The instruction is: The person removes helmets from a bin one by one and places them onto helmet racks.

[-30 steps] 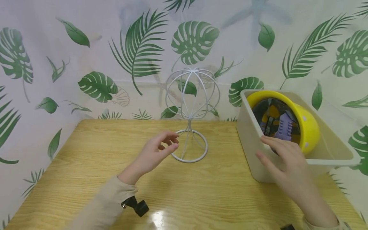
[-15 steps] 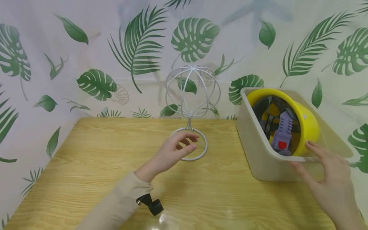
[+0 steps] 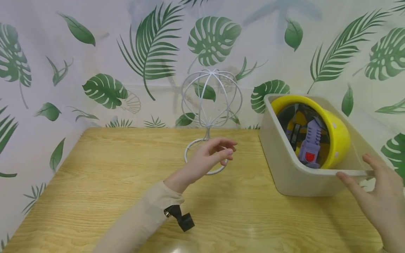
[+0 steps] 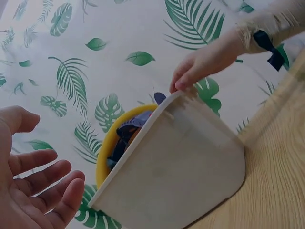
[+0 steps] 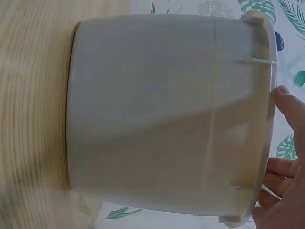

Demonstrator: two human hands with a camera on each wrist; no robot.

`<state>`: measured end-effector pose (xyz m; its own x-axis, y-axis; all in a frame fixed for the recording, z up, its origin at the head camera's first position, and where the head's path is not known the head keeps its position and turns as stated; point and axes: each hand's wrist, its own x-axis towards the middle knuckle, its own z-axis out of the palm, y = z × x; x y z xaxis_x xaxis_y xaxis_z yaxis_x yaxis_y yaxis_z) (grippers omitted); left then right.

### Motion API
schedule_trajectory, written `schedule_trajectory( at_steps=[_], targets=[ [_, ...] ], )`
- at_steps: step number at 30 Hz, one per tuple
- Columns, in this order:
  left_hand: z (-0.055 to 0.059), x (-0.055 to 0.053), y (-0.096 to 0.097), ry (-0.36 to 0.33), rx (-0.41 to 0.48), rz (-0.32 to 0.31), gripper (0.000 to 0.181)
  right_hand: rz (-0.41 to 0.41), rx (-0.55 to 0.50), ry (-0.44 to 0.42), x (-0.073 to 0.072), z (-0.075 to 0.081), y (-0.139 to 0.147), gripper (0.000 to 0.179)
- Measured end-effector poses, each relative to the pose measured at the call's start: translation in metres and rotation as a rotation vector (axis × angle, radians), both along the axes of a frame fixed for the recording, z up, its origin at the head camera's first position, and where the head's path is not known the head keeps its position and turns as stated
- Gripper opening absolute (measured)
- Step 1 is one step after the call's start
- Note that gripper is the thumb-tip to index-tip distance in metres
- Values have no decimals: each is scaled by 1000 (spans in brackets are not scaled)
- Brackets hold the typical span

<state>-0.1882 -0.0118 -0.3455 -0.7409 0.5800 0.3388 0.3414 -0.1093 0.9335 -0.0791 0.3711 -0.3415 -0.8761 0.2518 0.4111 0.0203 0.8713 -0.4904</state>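
A yellow hard hat (image 3: 340,138) lies on its side in a beige plastic bin (image 3: 303,182), its opening facing left. Inside the hat shows a purple ratchet strap (image 3: 311,140) with a red mark. My right hand (image 3: 379,193) holds the bin's near right rim, thumb outside and fingers over the edge; the left wrist view shows this hand (image 4: 205,69) pinching the rim. Empty and loosely curved, my left hand (image 3: 210,160) hovers in front of a white wire stand (image 3: 210,98) with a globe-shaped top, hiding part of its ring base.
The bin stands on a wood-grain table (image 3: 126,168) at the right. Behind the table hangs a white sheet (image 3: 104,45) printed with green leaves. A small black camera (image 3: 185,221) is strapped to the left wrist.
My right hand has moved right along the bin from near the hat's opening and now holds the rim. My left hand has drifted right, across the stand's base.
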Motion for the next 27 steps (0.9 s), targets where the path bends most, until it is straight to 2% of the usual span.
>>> schedule_trajectory(
  at_steps=[8, 12, 17, 22, 27],
  targets=[
    [14, -3, 32, -122, 49, -90, 31, 13, -31, 26, -6, -8, 10, 63],
    [23, -6, 52, -186, 85, -135, 30, -23, -61, 10, -4, -13, 10, 73],
    [34, -13, 81, -303, 167, -172, 30, -54, -92, -4, -2, -16, 9, 81],
    [39, -23, 107, -411, 240, -149, 30, -29, -106, 22, -3, -19, 9, 77],
    [45, -33, 131, -438, 224, -82, 28, -31, -88, 41, -2, -20, 9, 76]
  ],
)
